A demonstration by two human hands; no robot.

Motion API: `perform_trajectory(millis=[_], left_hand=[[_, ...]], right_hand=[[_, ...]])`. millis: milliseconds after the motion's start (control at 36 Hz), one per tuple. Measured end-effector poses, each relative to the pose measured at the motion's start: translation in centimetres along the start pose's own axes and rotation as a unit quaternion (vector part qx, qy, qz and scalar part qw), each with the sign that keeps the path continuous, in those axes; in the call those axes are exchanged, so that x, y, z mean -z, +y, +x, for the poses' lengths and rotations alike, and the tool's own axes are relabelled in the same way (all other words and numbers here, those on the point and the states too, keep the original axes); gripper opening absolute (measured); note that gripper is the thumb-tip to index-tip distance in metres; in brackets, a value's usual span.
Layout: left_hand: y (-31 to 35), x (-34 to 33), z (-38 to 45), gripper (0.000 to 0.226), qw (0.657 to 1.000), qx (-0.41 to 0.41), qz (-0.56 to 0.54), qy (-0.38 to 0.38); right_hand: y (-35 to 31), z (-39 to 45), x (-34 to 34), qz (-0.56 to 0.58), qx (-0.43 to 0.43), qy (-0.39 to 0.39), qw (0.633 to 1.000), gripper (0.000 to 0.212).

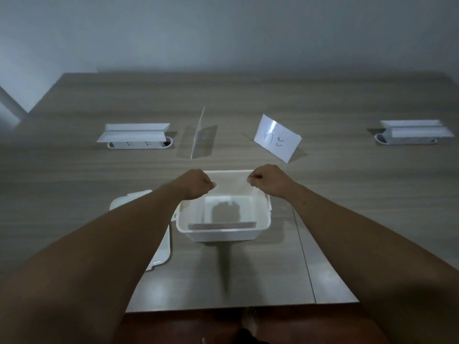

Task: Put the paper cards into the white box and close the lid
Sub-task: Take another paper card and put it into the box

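The white box stands open on the table in front of me. A dark strip lies along the inside of its near wall. Its white lid lies flat to the left, partly under my left forearm. My left hand and my right hand are pinched shut over the box's far rim. Between them hangs a pale paper card, faint and hard to make out. Beyond the box a card with handwriting stands tilted. Left of it a clear sheet stands edge-on.
Two white socket hatches with raised flaps sit in the tabletop, one at far left and one at far right. The table's near edge runs just below the box. A seam crosses the tabletop on the right.
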State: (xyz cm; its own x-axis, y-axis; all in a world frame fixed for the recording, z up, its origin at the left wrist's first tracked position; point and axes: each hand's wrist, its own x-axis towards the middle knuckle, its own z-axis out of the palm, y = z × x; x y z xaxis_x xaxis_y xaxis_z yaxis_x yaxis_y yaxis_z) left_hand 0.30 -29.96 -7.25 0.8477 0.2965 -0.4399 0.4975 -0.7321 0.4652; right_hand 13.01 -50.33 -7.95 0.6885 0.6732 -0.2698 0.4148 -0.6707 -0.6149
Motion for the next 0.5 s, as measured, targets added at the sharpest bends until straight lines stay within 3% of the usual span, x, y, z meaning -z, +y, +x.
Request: perform_trajectory(millis=[139,500], left_hand=[[3.2,3.0,3.0,0.036,0.998,-0.027,0.019,0.046],[10.2,5.6,12.0,0.050,0.991,-0.043,0.106,0.069]], right_hand=[[2.1,2.7,3.5,-0.024,-0.005,0.069,0.997,0.027],[9.9,12.1,11.6,-0.040,-0.093,0.156,0.982,0.036]])
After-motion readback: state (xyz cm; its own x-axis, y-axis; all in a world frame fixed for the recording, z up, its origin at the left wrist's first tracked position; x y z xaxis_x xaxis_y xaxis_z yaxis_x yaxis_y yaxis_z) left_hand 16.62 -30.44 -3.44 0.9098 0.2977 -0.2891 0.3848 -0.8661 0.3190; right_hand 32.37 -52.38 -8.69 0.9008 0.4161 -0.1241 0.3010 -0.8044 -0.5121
